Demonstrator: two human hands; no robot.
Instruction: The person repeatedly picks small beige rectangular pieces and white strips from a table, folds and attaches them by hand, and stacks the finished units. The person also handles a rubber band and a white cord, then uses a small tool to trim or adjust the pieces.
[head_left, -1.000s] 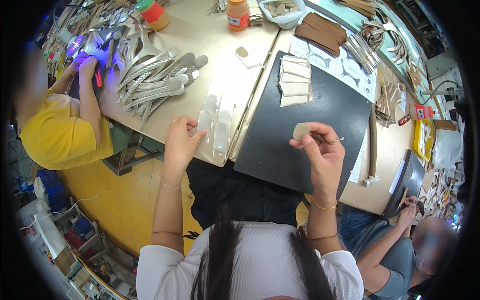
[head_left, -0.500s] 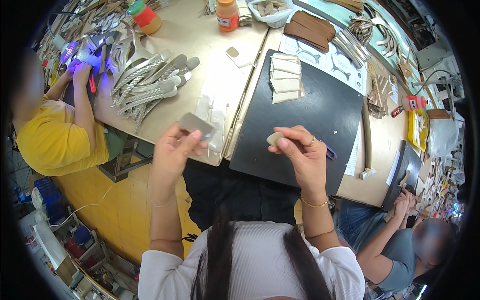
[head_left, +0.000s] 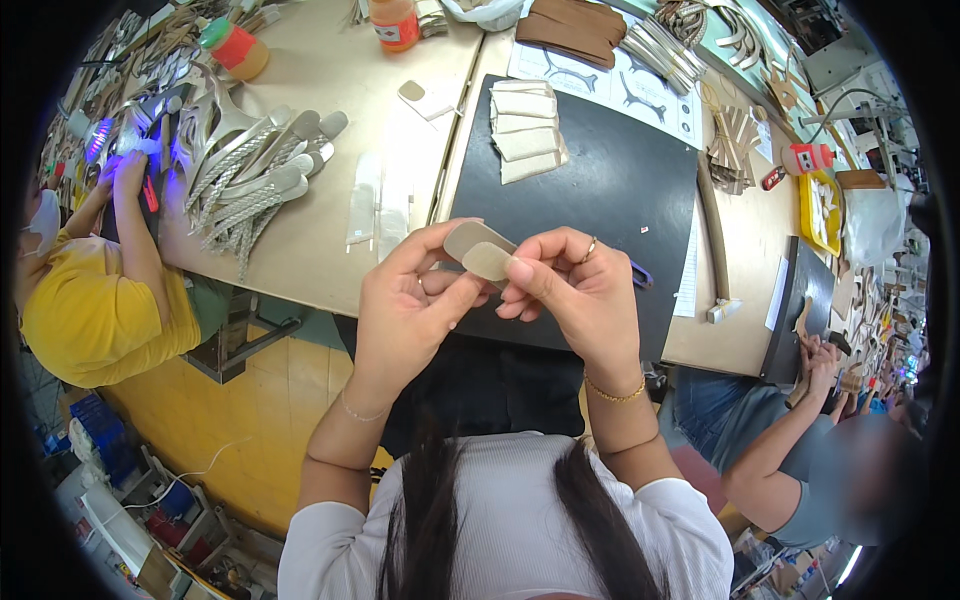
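Beige pc [head_left: 487,261] over strip [head_left: 462,238], L hand [head_left: 412,293], R hand [head_left: 578,285] pinching

Bright white light fills the middle of the frame, falling clearly on my left hand [head_left: 418,290] and my right hand [head_left: 580,285], both in good focus. Left of centre, glare bleaches the pale tabletop [head_left: 310,60], washing out detail around the clear strips [head_left: 362,205]. The black mat [head_left: 600,200] stays dark with a faint sheen. At the far left I see a violet-blue glow from a lamp [head_left: 98,140]. Lower left is dimmer. Straight edges bow toward the rim, the corners go black, and a smear blurs a person's head [head_left: 868,480] at lower right.
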